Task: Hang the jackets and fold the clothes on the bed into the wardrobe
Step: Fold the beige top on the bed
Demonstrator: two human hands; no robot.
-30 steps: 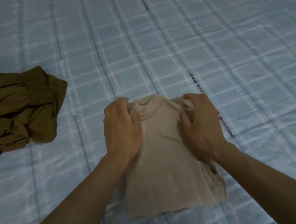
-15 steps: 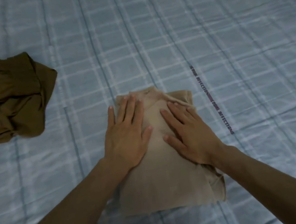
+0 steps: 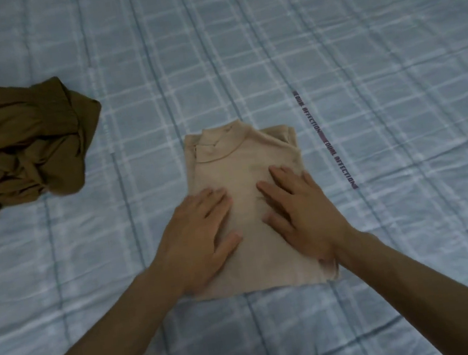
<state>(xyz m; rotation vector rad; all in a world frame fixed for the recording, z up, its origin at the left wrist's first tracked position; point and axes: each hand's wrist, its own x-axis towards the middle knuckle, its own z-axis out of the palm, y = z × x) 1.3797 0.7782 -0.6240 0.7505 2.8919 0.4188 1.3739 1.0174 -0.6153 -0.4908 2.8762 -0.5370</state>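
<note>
The checked bedspread point(image 3: 374, 50) lies bare beyond, to the right of and in front of the folded beige top point(image 3: 242, 161). At the left the crumpled brown garment point(image 3: 16, 149) takes the room, well apart from the top, with a bare strip between them. The left hand point(image 3: 199, 237) and the right hand point(image 3: 301, 212) lie flat on the top's lower half; its collar half is uncovered.

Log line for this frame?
left hand: flat on beige top | right hand: flat on beige top | brown garment: crumpled, apart
</note>
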